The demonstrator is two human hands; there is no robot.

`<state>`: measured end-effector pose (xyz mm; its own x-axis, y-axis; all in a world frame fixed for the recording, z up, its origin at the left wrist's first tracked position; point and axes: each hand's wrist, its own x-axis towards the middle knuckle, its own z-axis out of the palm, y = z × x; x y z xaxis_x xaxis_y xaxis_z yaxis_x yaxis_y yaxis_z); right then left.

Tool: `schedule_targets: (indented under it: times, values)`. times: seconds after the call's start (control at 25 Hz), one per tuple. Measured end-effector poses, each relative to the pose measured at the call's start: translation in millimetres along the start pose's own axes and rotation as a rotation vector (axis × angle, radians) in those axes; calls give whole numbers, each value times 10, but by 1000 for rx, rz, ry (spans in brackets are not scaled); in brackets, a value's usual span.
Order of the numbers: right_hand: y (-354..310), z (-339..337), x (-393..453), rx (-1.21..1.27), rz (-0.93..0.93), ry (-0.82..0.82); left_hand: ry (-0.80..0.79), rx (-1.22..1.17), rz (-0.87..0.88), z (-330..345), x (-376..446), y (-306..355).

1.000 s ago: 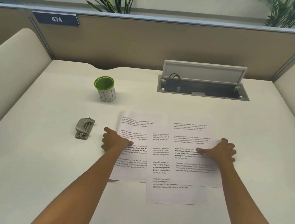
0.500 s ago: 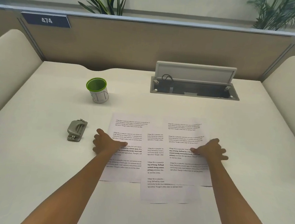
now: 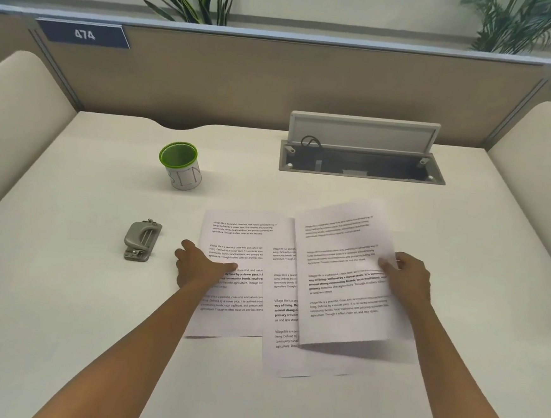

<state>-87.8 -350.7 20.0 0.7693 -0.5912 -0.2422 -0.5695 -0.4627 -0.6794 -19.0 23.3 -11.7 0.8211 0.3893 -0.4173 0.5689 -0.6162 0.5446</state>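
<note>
Three printed sheets overlap on the white desk (image 3: 62,307). The left sheet (image 3: 237,238) lies flat, and my left hand (image 3: 199,264) rests on its left edge with a finger stretched over the text. The middle sheet (image 3: 278,344) lies partly under the other two. The right sheet (image 3: 341,280) is raised off the desk and tilted, blurred by motion. My right hand (image 3: 407,278) pinches its right edge, thumb on top.
A grey hole punch (image 3: 141,239) sits left of the papers. A white cup with a green rim (image 3: 182,165) stands further back. An open cable tray (image 3: 360,164) is set in the desk at the back right. Padded dividers flank both sides.
My right hand, which lay flat on the right sheet, has taken hold of its edge and lifted it off the desk. My left hand stays on the left sheet.
</note>
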Motion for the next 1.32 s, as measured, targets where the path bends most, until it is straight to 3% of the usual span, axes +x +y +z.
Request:
schedule_targets:
  times: [0.2,0.48,1.0,1.08,1.32]
  values:
    - [-5,351,-329,50,-7,-112,10,0,17,70,-58,36]
    - [-1,651,-500,-161,-97,-37,30,7,42,138,-122,6]
    - [-231,762,-493,-425,164,-54,35,28,50,117,-133,5]
    - [-177,712,-451,-356,156,-88,23,18,43,122,-114,7]
    - [73,682,-416,234,-50,-129,13,-108,86,83,29,-44]
